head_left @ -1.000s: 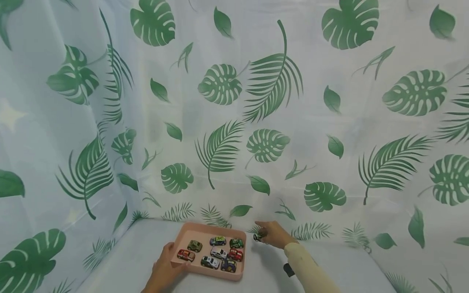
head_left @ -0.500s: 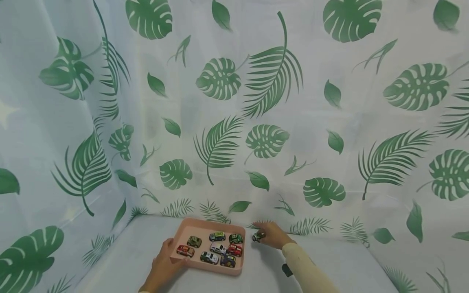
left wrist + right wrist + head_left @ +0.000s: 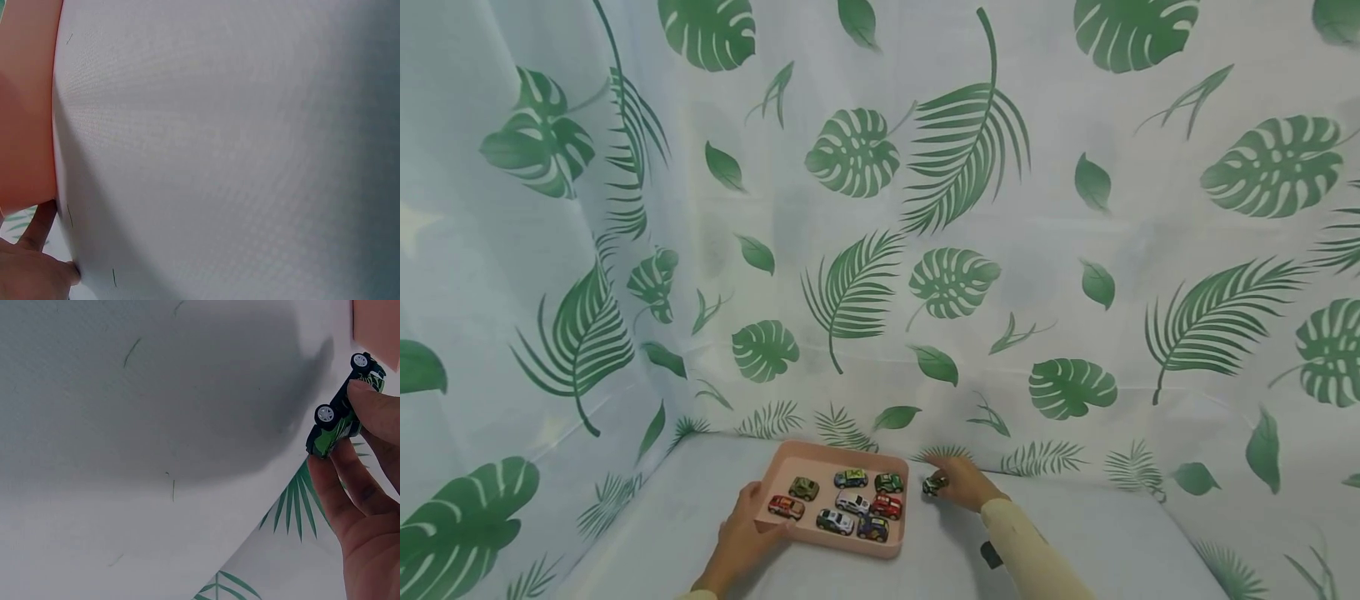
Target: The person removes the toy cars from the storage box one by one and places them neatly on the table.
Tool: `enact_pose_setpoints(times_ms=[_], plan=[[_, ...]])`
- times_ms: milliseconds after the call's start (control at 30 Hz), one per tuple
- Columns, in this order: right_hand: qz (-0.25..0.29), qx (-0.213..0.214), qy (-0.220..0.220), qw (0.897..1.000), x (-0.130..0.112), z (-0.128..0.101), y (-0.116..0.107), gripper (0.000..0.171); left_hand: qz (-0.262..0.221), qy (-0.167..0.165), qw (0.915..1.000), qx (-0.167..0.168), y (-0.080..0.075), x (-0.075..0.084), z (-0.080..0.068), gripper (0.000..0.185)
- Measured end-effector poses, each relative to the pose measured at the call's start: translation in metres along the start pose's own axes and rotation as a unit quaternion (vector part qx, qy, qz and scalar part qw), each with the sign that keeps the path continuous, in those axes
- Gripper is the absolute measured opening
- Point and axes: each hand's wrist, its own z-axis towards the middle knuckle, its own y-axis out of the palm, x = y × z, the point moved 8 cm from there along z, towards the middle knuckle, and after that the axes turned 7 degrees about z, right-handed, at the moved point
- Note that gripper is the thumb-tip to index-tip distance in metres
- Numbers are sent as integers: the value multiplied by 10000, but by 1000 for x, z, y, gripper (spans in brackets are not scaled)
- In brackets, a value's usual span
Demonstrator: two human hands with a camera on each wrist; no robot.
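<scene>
A pink rectangular tray lies on the white surface, with several small toy cars inside. My left hand grips its left front corner, thumb over the rim. The left wrist view catches the tray's outer wall and part of that hand. Just right of the tray, my right hand pinches a dark green toy car between thumb and fingers. Seen close in the right wrist view, this car shows its wheels and underside edge. Among the cars in the tray are a red one and a white one.
A leaf-patterned curtain rises behind the tray and another at the left. A small black object shows beside the right forearm. White tabletop extends to the right.
The head view has shifted slightly. My right hand has brought the toy car a little lower beside the tray. The left hand keeps its grip on the tray.
</scene>
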Motion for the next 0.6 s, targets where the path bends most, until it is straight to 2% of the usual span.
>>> enact_pose_setpoints(times_ms=[333, 600], plan=[[-84, -97, 32, 9999, 5, 0, 8, 62, 16, 35, 10000, 34, -2, 2, -2, 105], [-117, 66, 76, 9999, 12, -1, 10, 60, -15, 66, 9999, 95, 0, 0, -2, 104]])
